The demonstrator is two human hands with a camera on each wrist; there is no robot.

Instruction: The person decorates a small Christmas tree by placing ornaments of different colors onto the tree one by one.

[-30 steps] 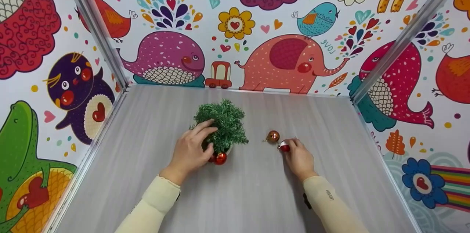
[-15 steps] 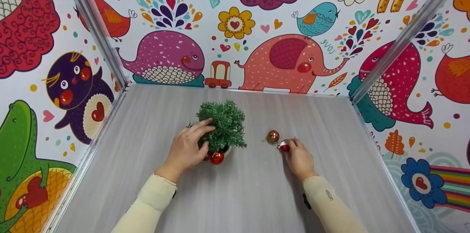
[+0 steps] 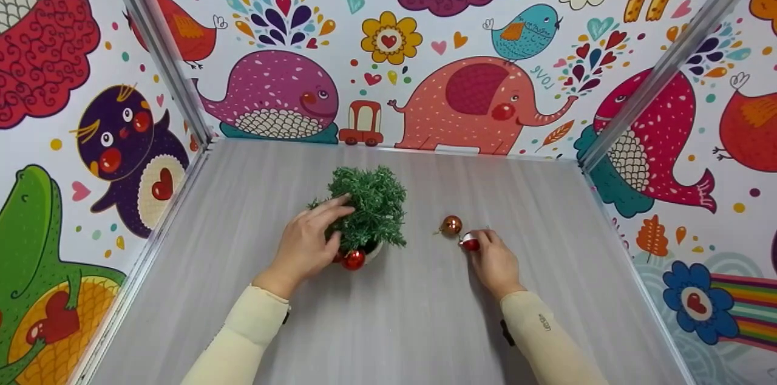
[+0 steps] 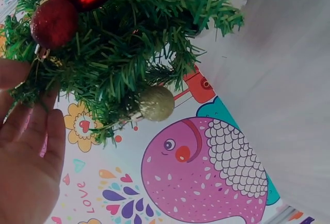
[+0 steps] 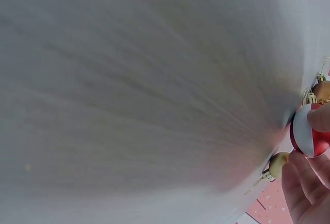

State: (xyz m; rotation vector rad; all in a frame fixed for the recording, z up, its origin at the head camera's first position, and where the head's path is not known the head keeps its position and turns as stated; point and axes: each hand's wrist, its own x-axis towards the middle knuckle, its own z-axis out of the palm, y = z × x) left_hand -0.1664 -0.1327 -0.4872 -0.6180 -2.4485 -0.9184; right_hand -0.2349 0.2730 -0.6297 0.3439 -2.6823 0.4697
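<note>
A small artificial Christmas tree stands in a pale pot. My left hand holds its branches at the left, thumb and fingers apart on either side; the left wrist view shows the hand at the branch tips. A shiny red ball hangs low on the near side. The left wrist view also shows a dark red ball and a glittery gold ball on the tree. My right hand pinches a red-and-white bauble at the table surface.
A copper bauble lies just left of the red-and-white one. Another gold bauble shows beside the right fingers in the right wrist view. The grey table is bounded by printed walls with metal corner posts.
The left hand has drawn slightly left and back, and the tree has turned a little with it; the hanging red ball has shifted left. The right hand and its bauble have stayed still.
</note>
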